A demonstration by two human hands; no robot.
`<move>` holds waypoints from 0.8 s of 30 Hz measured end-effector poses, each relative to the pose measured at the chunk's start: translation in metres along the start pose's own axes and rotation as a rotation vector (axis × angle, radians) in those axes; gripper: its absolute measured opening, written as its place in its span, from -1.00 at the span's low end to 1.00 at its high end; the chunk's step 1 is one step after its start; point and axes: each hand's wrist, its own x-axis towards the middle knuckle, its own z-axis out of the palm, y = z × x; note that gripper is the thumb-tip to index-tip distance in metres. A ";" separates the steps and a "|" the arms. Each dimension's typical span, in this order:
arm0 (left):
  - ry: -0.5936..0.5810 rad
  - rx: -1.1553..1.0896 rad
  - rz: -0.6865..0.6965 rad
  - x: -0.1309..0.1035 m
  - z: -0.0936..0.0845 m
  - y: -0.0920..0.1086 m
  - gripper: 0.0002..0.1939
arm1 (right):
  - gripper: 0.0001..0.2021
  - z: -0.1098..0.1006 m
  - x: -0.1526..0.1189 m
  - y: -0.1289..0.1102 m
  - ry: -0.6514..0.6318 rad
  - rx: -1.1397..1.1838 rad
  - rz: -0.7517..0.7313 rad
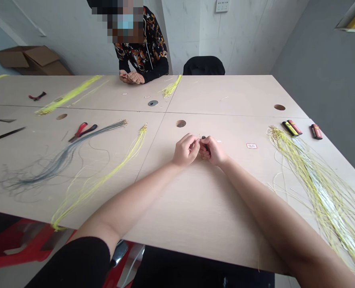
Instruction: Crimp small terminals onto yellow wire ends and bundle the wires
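Note:
My left hand (185,149) and my right hand (213,150) meet over the middle of the table, fingertips almost touching. A pinch of my left fingers holds a thin cord end (199,136), its details too small to make out. Curled round a small dark object (204,141), my right hand hides most of it, so its kind does not show. To the right lies a bundle of yellow cords (309,172) with golden ends. Farther left, a second yellow cord bundle (121,158) stretches to the front edge, beside a bundle of grey-blue cords (66,154).
Lighters (291,128) lie by the right bundle, with another lighter (316,131) at the edge. Red-and-black pliers (81,131) rest on the left. A small label (251,146) and a round table hole (181,123) are near my hands. Across sits a co-worker (144,52).

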 end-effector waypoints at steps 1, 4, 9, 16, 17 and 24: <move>-0.002 -0.001 -0.002 0.000 0.000 0.000 -0.77 | -0.78 0.000 0.000 0.000 -0.002 0.001 0.001; -0.002 -0.007 -0.006 0.000 0.000 0.000 -0.78 | -0.78 0.000 0.000 -0.001 -0.005 -0.001 0.007; 0.007 -0.015 0.001 0.000 0.000 -0.001 -0.77 | -0.78 -0.001 0.000 0.000 -0.010 -0.001 0.011; 0.002 0.010 0.027 0.000 0.000 0.000 -0.77 | -0.77 0.000 0.000 -0.001 -0.020 -0.010 0.021; 0.004 0.009 0.032 0.000 0.000 0.000 -0.78 | -0.77 -0.001 0.000 -0.002 -0.025 -0.011 0.024; -0.009 0.008 0.012 0.000 0.000 -0.001 -0.77 | -0.78 0.000 0.000 -0.003 -0.024 -0.015 0.043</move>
